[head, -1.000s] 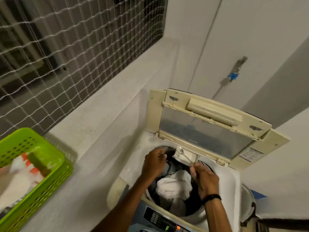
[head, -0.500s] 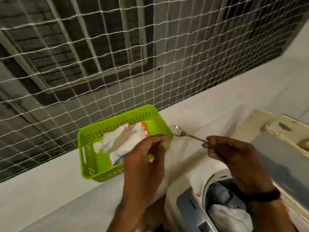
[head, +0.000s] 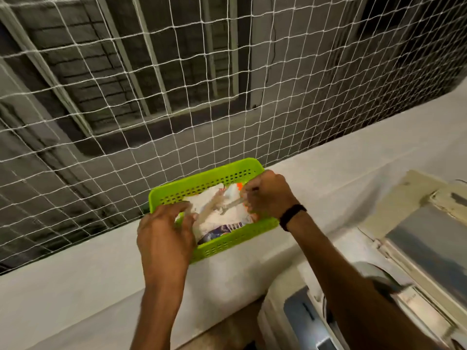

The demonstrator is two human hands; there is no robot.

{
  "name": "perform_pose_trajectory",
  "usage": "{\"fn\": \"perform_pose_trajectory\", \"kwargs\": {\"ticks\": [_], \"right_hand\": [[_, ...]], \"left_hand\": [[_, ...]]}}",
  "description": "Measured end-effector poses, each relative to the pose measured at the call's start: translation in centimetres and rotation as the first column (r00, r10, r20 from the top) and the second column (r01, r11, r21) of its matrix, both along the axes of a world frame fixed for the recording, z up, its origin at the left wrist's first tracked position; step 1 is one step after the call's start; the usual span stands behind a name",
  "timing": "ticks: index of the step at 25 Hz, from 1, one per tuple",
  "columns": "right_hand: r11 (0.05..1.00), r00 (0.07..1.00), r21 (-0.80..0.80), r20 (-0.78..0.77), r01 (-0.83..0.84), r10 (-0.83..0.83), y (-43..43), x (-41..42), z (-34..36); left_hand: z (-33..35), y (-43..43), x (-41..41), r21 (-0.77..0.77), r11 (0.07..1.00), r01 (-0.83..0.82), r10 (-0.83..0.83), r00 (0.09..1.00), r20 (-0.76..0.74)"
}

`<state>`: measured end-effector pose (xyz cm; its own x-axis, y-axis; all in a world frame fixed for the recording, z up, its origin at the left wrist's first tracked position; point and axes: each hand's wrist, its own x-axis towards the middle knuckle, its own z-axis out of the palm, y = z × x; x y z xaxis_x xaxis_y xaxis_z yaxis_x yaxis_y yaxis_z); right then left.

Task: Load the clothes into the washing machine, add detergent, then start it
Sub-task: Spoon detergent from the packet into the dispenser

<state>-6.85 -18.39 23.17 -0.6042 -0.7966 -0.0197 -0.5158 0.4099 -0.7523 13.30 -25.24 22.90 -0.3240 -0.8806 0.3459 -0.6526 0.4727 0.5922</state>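
A bright green perforated basket [head: 202, 178] stands on the white ledge [head: 75, 286] and holds a white detergent packet [head: 217, 218] with blue and orange print. My right hand [head: 267, 195] grips a metal spoon [head: 231, 204] whose bowl points down into the packet. My left hand [head: 164, 236] pinches the packet's near edge at the basket's left side. The washing machine [head: 298, 309] sits at the lower right, its lid [head: 427, 238] raised; my right forearm hides the drum.
White netting [head: 177, 97] covers the opening behind the ledge, with a dark building wall beyond. The ledge runs from the lower left up to the upper right. A black band circles my right wrist [head: 293, 215].
My view and both hands swung left from the machine's drum to the basket. The spoon went from the drum, through the air, down into the packet. My left hand took the packet's edge.
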Motion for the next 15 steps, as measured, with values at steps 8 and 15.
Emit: {"fn": "perform_pose_trajectory", "kwargs": {"ticks": [8, 15], "right_hand": [[0.994, 0.940, 0.101, 0.341, -0.038, 0.002, -0.4, -0.1, -0.1], [0.991, 0.924, 0.111, 0.380, -0.078, 0.030, -0.8, 1.0, -0.2]], "left_hand": [[-1.5, -1.0, -0.2, -0.030, 0.999, 0.038, -0.038, 0.999, -0.017], [-1.3, -1.0, -0.1, -0.006, 1.000, 0.030, -0.030, 0.997, -0.075]]}}
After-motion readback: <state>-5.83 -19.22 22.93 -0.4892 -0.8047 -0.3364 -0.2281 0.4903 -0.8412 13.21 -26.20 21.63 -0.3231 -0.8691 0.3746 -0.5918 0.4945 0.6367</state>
